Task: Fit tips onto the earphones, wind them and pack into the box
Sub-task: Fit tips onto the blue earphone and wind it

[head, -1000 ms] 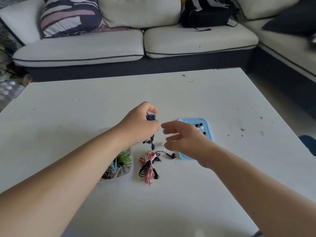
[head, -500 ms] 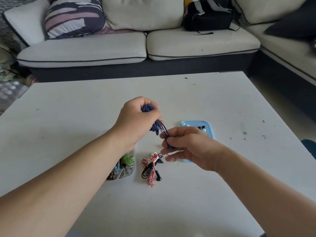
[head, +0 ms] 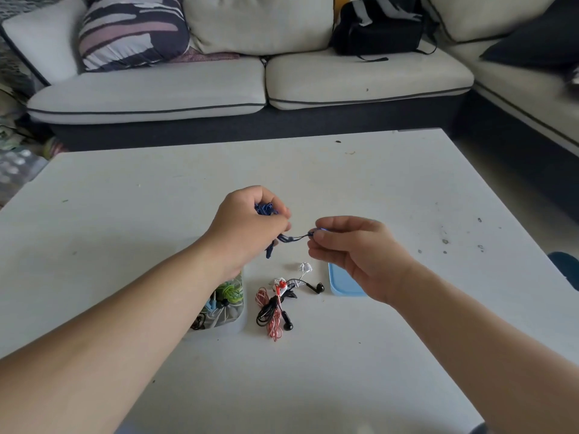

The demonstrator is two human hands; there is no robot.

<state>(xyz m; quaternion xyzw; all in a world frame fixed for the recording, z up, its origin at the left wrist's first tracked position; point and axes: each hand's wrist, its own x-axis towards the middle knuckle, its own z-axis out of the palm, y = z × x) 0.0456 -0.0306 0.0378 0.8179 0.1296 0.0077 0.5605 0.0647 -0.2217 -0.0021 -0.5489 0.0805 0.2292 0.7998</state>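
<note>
My left hand [head: 247, 227] grips a bunched dark blue earphone cable [head: 266, 209] above the white table [head: 313, 386]. A short stretch of that blue cord runs right to my right hand [head: 354, 249], which pinches its end between thumb and forefinger. Below my hands lies a tangle of black and red-white earphones [head: 277, 308], with a small white piece [head: 305, 267] beside it. A clear box [head: 230, 308] with green and blue earphones inside sits under my left wrist. A light blue lid or tray [head: 341, 285] lies under my right hand, mostly hidden.
A pale sofa [head: 250, 89] with a striped cushion [head: 131, 29] and a black backpack [head: 379, 26] stands beyond the table's far edge. Dark specks dot the table at the right. A dark blue object [head: 567, 270] shows past the right edge.
My right hand has taken hold of the blue cord's end and drawn it out to the right, away from my left hand. The view has shifted a little.
</note>
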